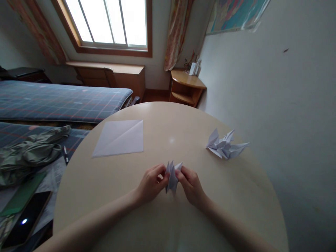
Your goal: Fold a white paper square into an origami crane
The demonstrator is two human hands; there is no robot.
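A white folded-paper piece (172, 179) with several pointed flaps is held up between my two hands over the near middle of the table. My left hand (153, 180) pinches its left side between thumb and fingers. On the other side, my right hand (191, 183) grips it with the thumb in front. The fingers cover part of the folds. Farther right lies a cluster of white folded paper (223, 145) with points sticking out. A flat white sheet (122, 137) with a diagonal crease rests at the left, apart from both hands.
The round table (168, 119) stands against the white wall (296, 122) on the right. At the left are a plaid mattress (63, 101), crumpled green cloth (36, 148), a pen (65, 154), a green booklet (25, 192) and a dark phone (33, 215). A corner shelf (187, 78) stands beyond.
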